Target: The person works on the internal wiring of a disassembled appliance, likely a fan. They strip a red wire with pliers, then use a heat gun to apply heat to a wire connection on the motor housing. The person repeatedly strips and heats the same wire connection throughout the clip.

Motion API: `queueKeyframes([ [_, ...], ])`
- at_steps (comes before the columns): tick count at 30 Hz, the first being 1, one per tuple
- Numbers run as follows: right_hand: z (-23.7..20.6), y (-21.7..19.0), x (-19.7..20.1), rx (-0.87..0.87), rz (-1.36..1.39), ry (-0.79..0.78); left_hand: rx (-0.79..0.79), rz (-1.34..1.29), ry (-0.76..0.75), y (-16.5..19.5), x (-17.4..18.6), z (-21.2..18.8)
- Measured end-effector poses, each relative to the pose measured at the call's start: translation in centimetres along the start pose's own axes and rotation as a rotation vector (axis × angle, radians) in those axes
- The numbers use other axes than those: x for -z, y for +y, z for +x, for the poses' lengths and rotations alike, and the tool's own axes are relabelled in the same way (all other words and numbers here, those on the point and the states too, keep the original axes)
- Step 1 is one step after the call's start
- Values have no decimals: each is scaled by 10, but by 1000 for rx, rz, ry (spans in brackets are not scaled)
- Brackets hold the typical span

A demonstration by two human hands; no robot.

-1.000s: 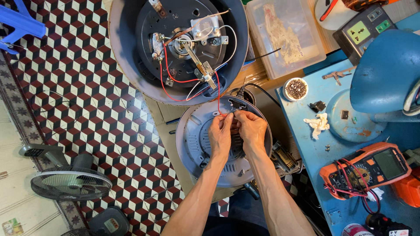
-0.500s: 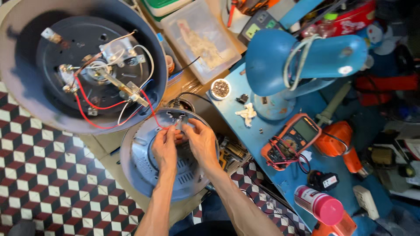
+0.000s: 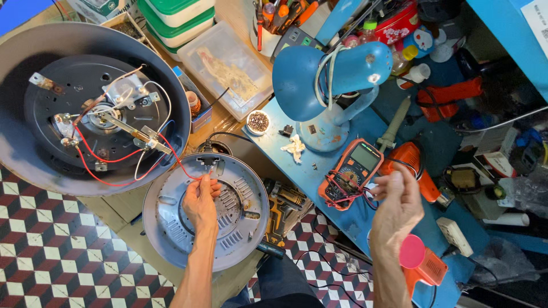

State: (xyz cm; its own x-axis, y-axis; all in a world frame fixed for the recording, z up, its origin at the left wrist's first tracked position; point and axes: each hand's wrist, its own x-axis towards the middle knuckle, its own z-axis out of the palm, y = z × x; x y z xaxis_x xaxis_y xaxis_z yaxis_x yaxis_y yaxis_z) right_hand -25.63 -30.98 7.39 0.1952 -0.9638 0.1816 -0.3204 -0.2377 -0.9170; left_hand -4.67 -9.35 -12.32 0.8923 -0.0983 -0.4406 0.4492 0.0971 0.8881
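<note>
Left hand (image 3: 201,201) resting on a round grey vented base plate (image 3: 171,228), fingertips at a small connector (image 3: 208,162) near its rim, where a red wire (image 3: 177,162) arrives from the upturned dark appliance body (image 3: 23,148) beside it. Right hand (image 3: 397,206) raised, fingers loosely curled, holding nothing visible, above a blue workbench (image 3: 319,182). Just beside that hand: an orange multimeter (image 3: 351,171) with leads. Behind: a blue desk lamp (image 3: 325,80), a clear plastic box (image 3: 228,68).

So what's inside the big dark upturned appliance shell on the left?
Inside the dark shell sits a round metal plate carrying a switch bracket, with red wires and white wires. The plate covers whatever lies beneath it.
</note>
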Motion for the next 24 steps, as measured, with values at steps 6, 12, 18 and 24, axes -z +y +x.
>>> queueKeyframes([
  [6,-9,-1,25,16,-37,34,-3,-60,3,2,-2,4],
  [12,-13,-6,42,1,-16,62,-12,-25,3,4,-1,2],
  [18,-15,-10,87,64,-16,157,1,-15,-16,-1,1,-5],
  [24,-21,-13,117,144,-63,222,-20,1,-10,0,-2,-15],
])
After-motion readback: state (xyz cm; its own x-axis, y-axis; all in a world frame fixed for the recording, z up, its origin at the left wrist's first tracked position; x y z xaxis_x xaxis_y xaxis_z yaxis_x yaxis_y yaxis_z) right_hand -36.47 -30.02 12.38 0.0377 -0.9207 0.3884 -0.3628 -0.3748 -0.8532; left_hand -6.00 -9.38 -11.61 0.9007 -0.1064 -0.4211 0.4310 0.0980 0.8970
